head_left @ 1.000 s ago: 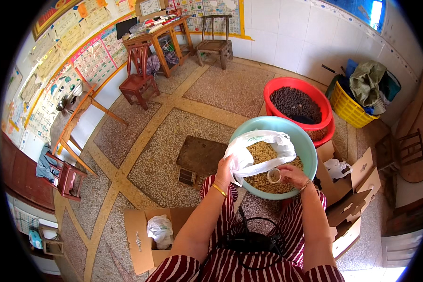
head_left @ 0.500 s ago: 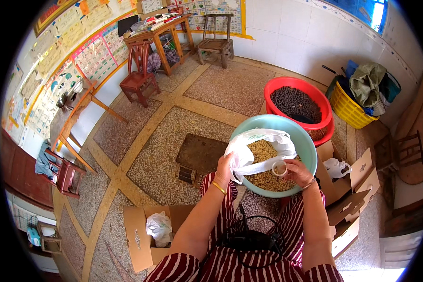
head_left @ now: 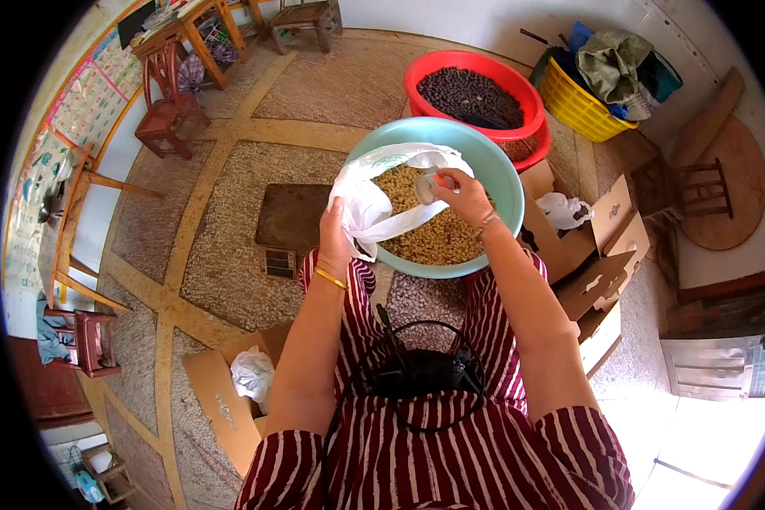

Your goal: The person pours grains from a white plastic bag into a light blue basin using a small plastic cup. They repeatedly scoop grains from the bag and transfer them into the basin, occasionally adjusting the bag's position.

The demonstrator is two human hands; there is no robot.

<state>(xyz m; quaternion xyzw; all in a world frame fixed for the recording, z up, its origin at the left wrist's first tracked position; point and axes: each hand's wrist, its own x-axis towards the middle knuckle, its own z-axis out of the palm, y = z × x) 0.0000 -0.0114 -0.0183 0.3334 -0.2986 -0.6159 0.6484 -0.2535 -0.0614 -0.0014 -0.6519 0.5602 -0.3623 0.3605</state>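
My left hand [head_left: 333, 225] is closed on the near left edge of a white plastic bag [head_left: 357, 204], which is held open over a pale blue basin [head_left: 503, 204] of small yellowish kernels [head_left: 425, 241]. My right hand [head_left: 466, 198] grips a small clear cup [head_left: 427, 189] at the bag's mouth, above kernels showing within it. The cup is tilted; its contents are hard to make out. The basin is between my knees, which are in striped trousers.
Behind the basin are stacked red basins [head_left: 535, 102], the upper holding dark round items. A yellow basket [head_left: 591, 115] of cloths stands right. Open cardboard boxes [head_left: 612, 212] flank me on both sides. A red chair [head_left: 166, 119], wooden tables [head_left: 85, 229] and a round board [head_left: 735, 212] line the walls.
My right hand has lifted the cup from the basin's near right into the bag's mouth and tilted it. My left hand still holds the bag. The view has shifted, so everything appears higher.
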